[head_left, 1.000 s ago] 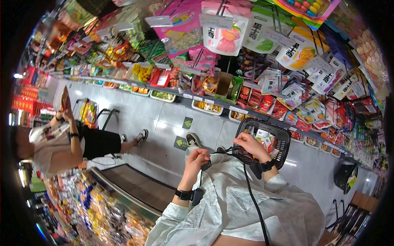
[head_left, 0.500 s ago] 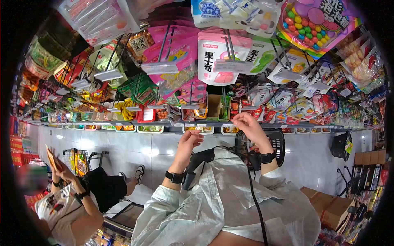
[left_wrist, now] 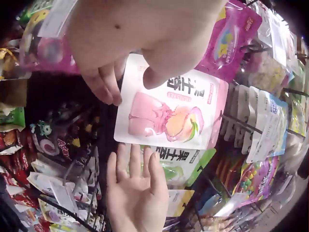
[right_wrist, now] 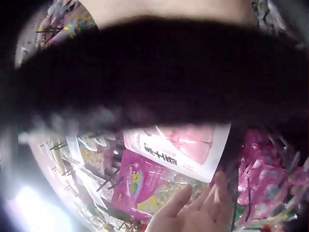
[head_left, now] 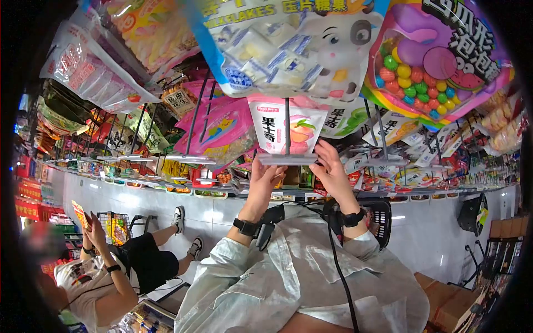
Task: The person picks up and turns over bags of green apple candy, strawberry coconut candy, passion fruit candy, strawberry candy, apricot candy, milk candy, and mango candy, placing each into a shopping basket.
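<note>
A pink-and-white pouch with a peach picture [head_left: 291,126] hangs on a rack hook behind a clear price-tag strip [head_left: 287,160]. My left hand [head_left: 263,188] is at its lower left, fingers relaxed; in the left wrist view that hand [left_wrist: 145,34] has its thumb over the front of the pouch [left_wrist: 169,111]. My right hand [head_left: 336,178] is at the lower right, fingers extended; in the left wrist view this hand [left_wrist: 139,193] is palm up by the pouch's edge. Whether either hand touches the pouch is unclear. A dark band hides much of the right wrist view.
A blue-edged candy bag [head_left: 288,50] and a rainbow-edged gumball bag [head_left: 438,72] hang above. Green pouches [head_left: 347,119] hang to the right, pink bags [head_left: 222,130] to the left. A black basket [head_left: 382,222] stands below right. Another person [head_left: 105,266] is at lower left.
Both hands have moved up and forward from in front of the body to the peach pouch. The view has come closer to the rack, and the hanging bags look larger.
</note>
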A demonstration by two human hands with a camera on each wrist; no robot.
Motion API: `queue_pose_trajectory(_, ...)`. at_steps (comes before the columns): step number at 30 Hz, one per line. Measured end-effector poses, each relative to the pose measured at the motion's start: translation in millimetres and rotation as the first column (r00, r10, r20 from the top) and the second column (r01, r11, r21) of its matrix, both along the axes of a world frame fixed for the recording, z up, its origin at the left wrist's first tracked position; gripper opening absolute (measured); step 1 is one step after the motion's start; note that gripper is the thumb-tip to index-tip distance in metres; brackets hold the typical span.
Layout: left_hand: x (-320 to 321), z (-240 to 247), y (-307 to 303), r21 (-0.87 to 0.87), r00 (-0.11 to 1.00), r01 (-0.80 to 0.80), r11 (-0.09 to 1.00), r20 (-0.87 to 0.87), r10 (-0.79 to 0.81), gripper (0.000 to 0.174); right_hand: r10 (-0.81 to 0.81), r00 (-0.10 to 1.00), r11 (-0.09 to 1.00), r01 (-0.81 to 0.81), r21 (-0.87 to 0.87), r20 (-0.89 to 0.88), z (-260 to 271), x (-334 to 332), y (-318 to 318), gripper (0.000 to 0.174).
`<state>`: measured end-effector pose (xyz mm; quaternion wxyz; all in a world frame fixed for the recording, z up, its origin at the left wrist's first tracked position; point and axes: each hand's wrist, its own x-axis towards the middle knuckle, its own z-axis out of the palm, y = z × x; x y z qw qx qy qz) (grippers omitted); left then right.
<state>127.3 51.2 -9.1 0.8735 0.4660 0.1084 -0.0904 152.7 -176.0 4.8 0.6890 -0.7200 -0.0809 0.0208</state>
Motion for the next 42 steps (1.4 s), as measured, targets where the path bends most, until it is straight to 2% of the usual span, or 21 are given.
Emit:
queue_pose_trajectory(2, 4.9, -8.0, -5.3, 0.007, 0.996, -0.09, 0.996, -0.005, 0.09, 0.07, 0.062, 0.998, 0.998, -0.061, 0.024, -0.012, -6.9, 10.0, -2.6, 0.064)
queue_pose_trajectory(3, 2.0, -1.1, -7.5, 0.001, 0.993, -0.114, 0.993, 0.003, 0.114, 0.069, 0.088, 0.996, 0.994, -0.09, 0.06, 0.03, -3.6, 12.6, -1.1, 0.056)
queue_pose_trajectory(5, -4.1, 12.3, -13.2, 0.025, 0.988, -0.152, 0.988, 0.011, 0.152, 0.065, 0.172, 0.983, 0.982, -0.165, 0.096, -0.066, 2.9, 13.4, -4.0, 0.053)
queue_pose_trajectory(6, -9.6, 13.9, -13.2, 0.033, 0.989, -0.149, 0.988, -0.005, 0.149, 0.055, 0.213, 0.97, 0.973, -0.2, 0.117, -0.118, 3.9, 10.4, -4.8, 0.051)
queue_pose_trajectory(8, -19.9, 15.3, -10.4, 0.047, 0.99, -0.138, 0.989, -0.027, 0.139, 0.034, 0.22, 0.97, 0.967, -0.204, 0.153, -0.098, 5.0, 3.9, -1.3, 0.049)
queue_pose_trajectory(9, -24.4, 15.2, -6.9, 0.096, 0.991, -0.118, 0.988, -0.056, 0.124, 0.032, 0.238, 0.965, 0.962, -0.218, 0.166, -0.11, 7.2, 0.5, -0.2, 0.05)
queue_pose_trajectory(11, -39.0, 18.7, -1.5, 0.086, 0.991, -0.118, 0.989, -0.06, 0.123, 0.027, 0.26, 0.958, 0.941, -0.225, 0.251, -0.117, 14.4, -8.6, 4.9, 0.05)
queue_pose_trajectory(14, -53.8, 30.6, 4.5, 0.113, 0.995, -0.091, 0.989, -0.039, 0.096, 0.02, 0.313, 0.941, 0.923, -0.27, 0.274, -0.128, 19.7, -24.0, 4.9, 0.052)
queue_pose_trajectory(19, -80.7, 21.6, 19.9, 0.14, 1.0, -0.012, 0.99, -0.023, 0.016, 0.021, 0.31, 0.941, 0.94, -0.281, 0.194, -0.136, 17.4, -54.2, 3.0, 0.053)
queue_pose_trajectory(23, -98.1, 21.1, 33.8, 0.175, 0.996, 0.089, 0.98, -0.006, -0.09, 0.024, 0.241, 0.959, 0.968, -0.228, 0.102, -0.149, 29.3, -85.5, 6.1, 0.051)
queue_pose_trajectory(26, -109.6, 33.8, 43.7, 0.192, 0.988, 0.143, 0.971, 0.027, -0.151, 0.023, 0.147, 0.976, 0.971, -0.112, 0.214, -0.158, 37.1, -115.3, 21.6, 0.048)
queue_pose_trajectory(31, -139.0, 53.7, 69.2, 0.256, 0.96, 0.251, 0.934, 0.054, -0.273, 0.023, 0.044, 0.993, 0.989, -0.027, 0.145, -0.112, 40.3, -162.9, 46.4, 0.043)
queue_pose_trajectory(36, -176.1, 34.2, 93.1, 0.194, 0.923, 0.373, 0.907, 0.024, -0.384, 0.029, -0.078, 0.975, 0.989, 0.103, 0.111, -0.21, 51.7, -224.1, 77.8, 0.04)
queue_pose_trajectory(38, -194.3, 28.4, 92.6, 0.159, 0.915, 0.403, 0.901, -0.05, -0.4, 0.029, -0.111, 0.966, 0.987, 0.134, 0.085, -0.233, 49.2, -251.5, 82.7, 0.041)
queue_pose_trajectory(40, -208.9, 24.5, 87.1, 0.135, 0.901, 0.429, 0.893, 0.006, -0.433, 0.031, -0.157, 0.949, 0.98, 0.185, 0.079, -0.272, 44.8, -282.1, 82.3, 0.041)
queue_pose_trajectory(42, -223.1, 18.3, 80.5, 0.097, 0.866, 0.498, 0.862, -0.008, -0.5, 0.032, -0.231, 0.936, 0.968, 0.247, 0.031, -0.264, 46.9, -311.9, 79.3, 0.041)
